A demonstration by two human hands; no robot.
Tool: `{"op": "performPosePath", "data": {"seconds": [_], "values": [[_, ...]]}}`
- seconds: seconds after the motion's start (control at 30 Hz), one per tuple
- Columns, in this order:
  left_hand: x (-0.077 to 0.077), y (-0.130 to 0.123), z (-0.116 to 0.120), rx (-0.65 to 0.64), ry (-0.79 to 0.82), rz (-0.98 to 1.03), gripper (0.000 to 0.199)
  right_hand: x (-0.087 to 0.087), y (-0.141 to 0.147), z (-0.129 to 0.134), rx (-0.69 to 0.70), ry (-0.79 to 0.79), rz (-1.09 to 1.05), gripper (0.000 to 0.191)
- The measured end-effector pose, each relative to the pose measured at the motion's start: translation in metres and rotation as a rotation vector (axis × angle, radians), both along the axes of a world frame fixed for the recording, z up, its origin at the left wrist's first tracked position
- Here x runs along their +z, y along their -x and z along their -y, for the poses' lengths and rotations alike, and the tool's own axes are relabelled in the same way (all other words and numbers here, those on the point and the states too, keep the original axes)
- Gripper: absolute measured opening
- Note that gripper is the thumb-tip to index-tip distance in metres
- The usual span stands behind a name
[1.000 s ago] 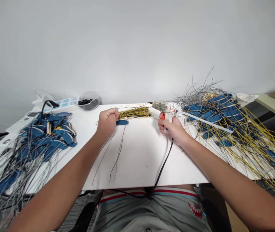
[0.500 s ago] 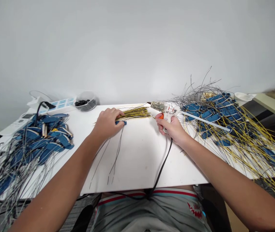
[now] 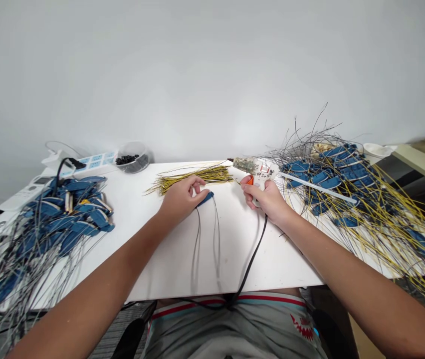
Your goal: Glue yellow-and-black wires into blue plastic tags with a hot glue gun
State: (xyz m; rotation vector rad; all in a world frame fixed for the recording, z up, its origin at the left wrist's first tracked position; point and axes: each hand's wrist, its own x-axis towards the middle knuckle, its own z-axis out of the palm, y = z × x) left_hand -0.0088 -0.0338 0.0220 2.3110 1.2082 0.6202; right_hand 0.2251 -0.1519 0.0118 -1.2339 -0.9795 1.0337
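My right hand (image 3: 265, 197) is closed round a hot glue gun (image 3: 259, 169) with an orange trigger; a white glue stick (image 3: 317, 187) juts from its back end and a black cord hangs below. Its dark nozzle points left. In my left hand (image 3: 182, 198), a small blue piece (image 3: 206, 197) is pinched between thumb and fingers, partly hidden by them. Thin dark wires (image 3: 217, 224) trail from that piece down toward the table's front edge. Just behind my left hand lies a bundle of yellow and black wires (image 3: 212, 174) on the white table (image 3: 227, 264).
Blue pieces with dark wires (image 3: 81, 209) are heaped at the left. A larger heap of blue pieces with yellow and black wires (image 3: 341, 169) covers the right side. At the back left stand a clear bowl (image 3: 133, 158) of small black parts and a power strip (image 3: 96, 162).
My left hand has come off the wire bundle, moving right and slightly toward me with the blue piece and its wires. The glue gun and my right hand have hardly moved.
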Motion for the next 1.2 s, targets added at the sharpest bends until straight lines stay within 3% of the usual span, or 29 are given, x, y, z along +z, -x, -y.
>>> {"op": "performPosePath", "data": {"seconds": [0.27, 0.4, 0.47, 0.57, 0.7, 0.8, 0.97, 1.2], "values": [[0.009, 0.007, 0.005, -0.082, -0.184, 0.172, 0.049, -0.004, 0.001, 0.0, 0.014, -0.01, 0.014, 0.022], [0.006, 0.008, 0.008, -0.168, -0.097, 0.277, 0.064, -0.004, 0.005, 0.001, 0.047, 0.001, 0.06, 0.018], [0.006, 0.006, 0.011, -0.186, -0.094, 0.234, 0.057, -0.006, 0.007, 0.001, 0.055, 0.021, 0.094, 0.018], [0.007, 0.001, 0.015, -0.231, -0.204, 0.146, 0.03, -0.01, 0.009, 0.0, 0.061, 0.032, 0.124, 0.017], [0.005, -0.007, 0.021, -0.404, -0.438, 0.124, 0.032, -0.014, 0.013, -0.002, 0.124, 0.019, 0.136, 0.017], [0.002, -0.012, 0.024, -0.413, -0.551, 0.119, 0.032, -0.013, 0.016, -0.002, 0.158, 0.03, 0.164, 0.019], [-0.003, -0.013, 0.021, -0.39, -0.553, 0.065, 0.019, -0.01, 0.018, -0.001, 0.171, 0.045, 0.174, 0.021], [0.002, -0.016, 0.025, -0.42, -0.53, 0.056, 0.017, -0.013, 0.017, -0.001, 0.165, 0.044, 0.17, 0.02]]}}
